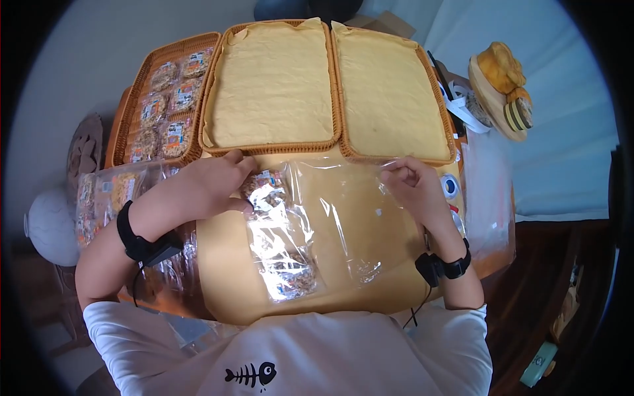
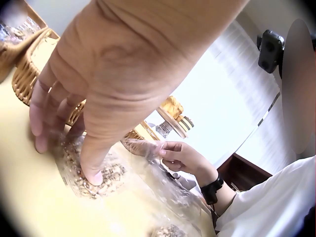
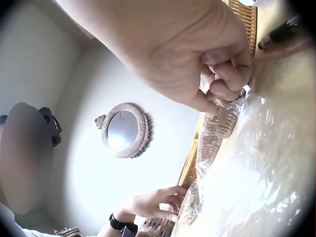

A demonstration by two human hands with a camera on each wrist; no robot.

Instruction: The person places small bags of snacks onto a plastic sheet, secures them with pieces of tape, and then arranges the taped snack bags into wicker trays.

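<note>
A clear plastic bag (image 1: pixel 343 224) lies across the yellow tabletop, with wrapped snack packs (image 1: pixel 290 274) in a column along its left side. My left hand (image 1: pixel 214 185) rests at the uppermost pack (image 1: pixel 267 188), near the bag's left edge. In the left wrist view, its thumb (image 2: pixel 94 170) presses on the crumbly brown snack pack (image 2: pixel 112 175) while the fingers reach over its far side. At the bag's upper right corner, my right hand (image 1: pixel 416 188) pinches the film between thumb and curled fingers. The right wrist view shows the film (image 3: pixel 242 101) bunched at those fingertips.
Two wicker trays lined with yellow cloth (image 1: pixel 271 86) (image 1: pixel 393 99) stand behind the bag. A third wicker tray (image 1: pixel 142 79) holds several snack packs. More bagged packs (image 1: pixel 105 198) lie at left. Clear film (image 1: pixel 489 191) and a bread display (image 1: pixel 502 79) are at right.
</note>
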